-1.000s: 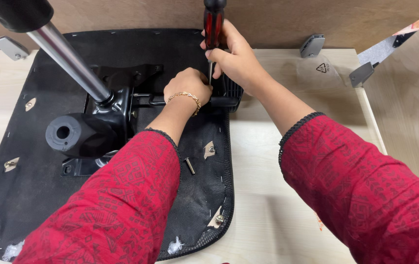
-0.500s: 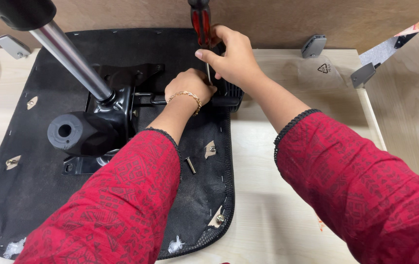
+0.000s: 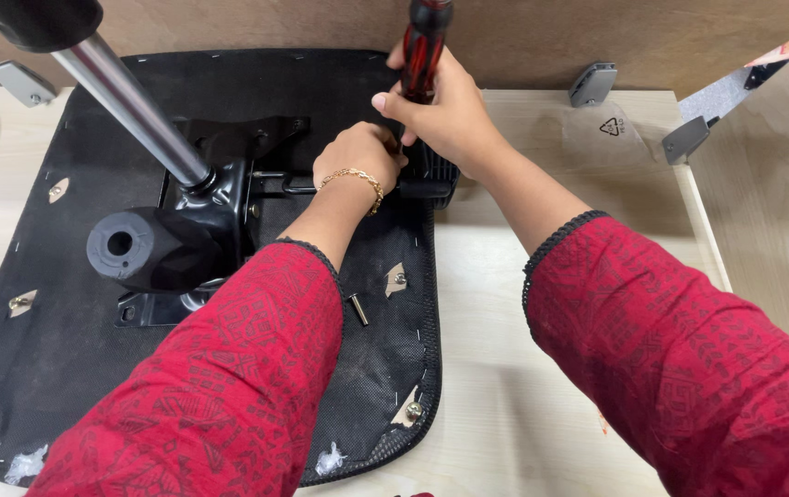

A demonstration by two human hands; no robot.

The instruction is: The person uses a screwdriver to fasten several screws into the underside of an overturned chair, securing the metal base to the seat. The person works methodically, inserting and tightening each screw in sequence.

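Right hand [image 3: 445, 110]: my fingers wrap the red-black screwdriver [image 3: 424, 41], upright for downward pressure.
Left hand [image 3: 358, 156]: fingers curled, steadying the black lever [image 3: 413, 189] on the seat base [image 3: 91, 368].

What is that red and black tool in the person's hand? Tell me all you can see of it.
The screwdriver has a thick handle, glossy like plastic, striped red and black, running out of the top of the picture. It stands nearly upright, tip down, over the right edge of the upturned black seat base. The right hand wraps its lower handle; the left hand sits at its foot. The shaft and tip are hidden behind the hands.
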